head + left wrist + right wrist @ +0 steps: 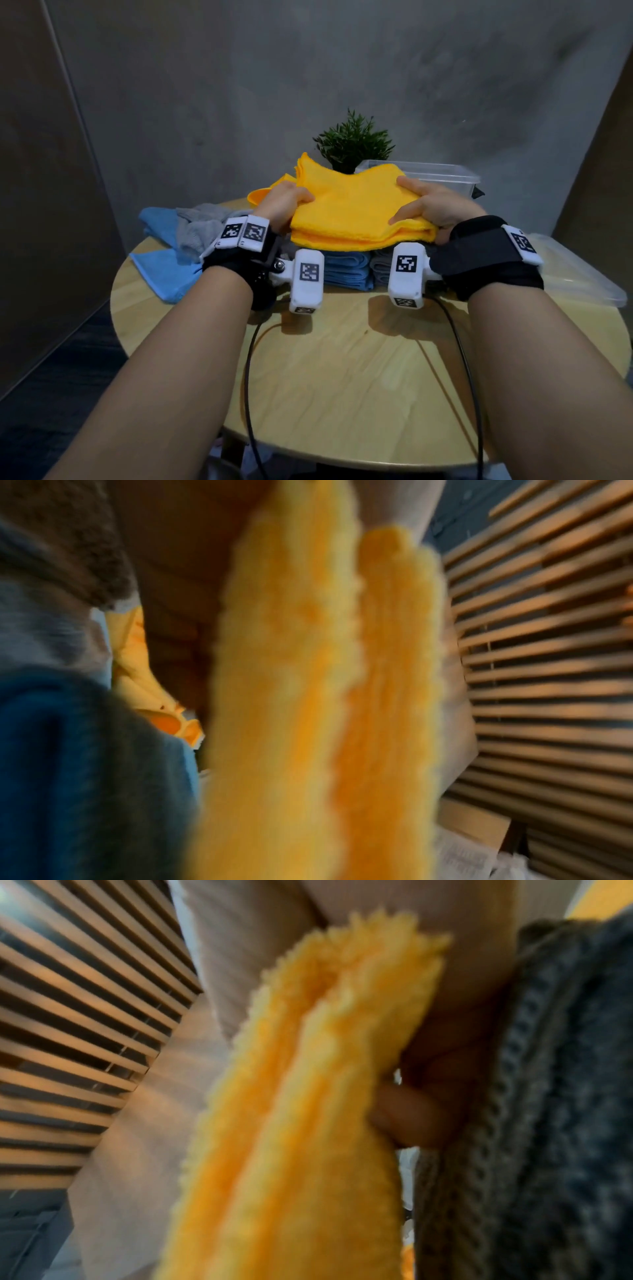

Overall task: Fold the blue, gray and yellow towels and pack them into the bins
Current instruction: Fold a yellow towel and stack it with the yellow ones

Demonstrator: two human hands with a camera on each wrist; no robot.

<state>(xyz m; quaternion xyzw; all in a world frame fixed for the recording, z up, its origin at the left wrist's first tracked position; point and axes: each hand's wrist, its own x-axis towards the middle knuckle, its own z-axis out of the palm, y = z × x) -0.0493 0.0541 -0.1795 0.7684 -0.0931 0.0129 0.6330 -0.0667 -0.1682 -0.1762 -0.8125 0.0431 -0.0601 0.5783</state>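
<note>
Both hands clamp the folded yellow towel, one at each end: the left hand has its fingers curled over the left edge, the right hand lays fingers across the top with the thumb tucked under the near right corner. The right wrist view confirms it, a digit pressed against the stacked yellow layers; the left wrist view shows thick yellow folds up close, blurred. So the grip is narrow on both sides, pinching a neat, multi-layer bundle held above the table.

Progress check: a folded blue stack and a folded gray stack sit side by side on the table just under the yellow bundle. At far left, loose blue towels and a crumpled gray towel still wait, and more yellow cloth peeks out behind the left hand. A clear bin stands at the far right, seemingly empty, though its inside is partly hidden. Folding looks about halfway; packing, by my read, has not begun.
</note>
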